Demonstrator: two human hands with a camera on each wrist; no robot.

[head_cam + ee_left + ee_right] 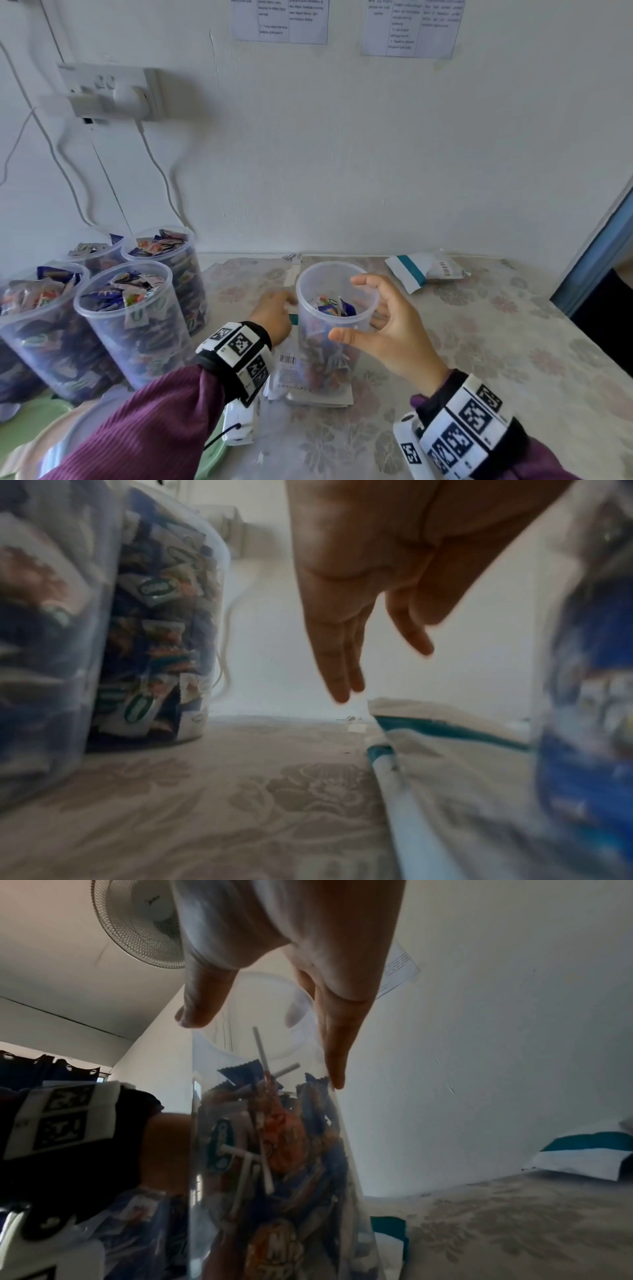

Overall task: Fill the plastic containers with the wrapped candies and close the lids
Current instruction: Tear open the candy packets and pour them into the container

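Both hands loose: right hand (390, 329) spread beside the half-full container (334, 325), left hand (274, 317) fingers straight behind it. Container's upright mid-table on a floral cloth (479, 359), white wall (376, 154) behind.

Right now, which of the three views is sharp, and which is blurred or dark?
Head view: mostly sharp, evenly lit, the left hand slightly smeared. Left wrist view: soft throughout, the filled containers and the bag blurred. Right wrist view: clear on the half-filled container, dark at lower left, the right hand in shade.
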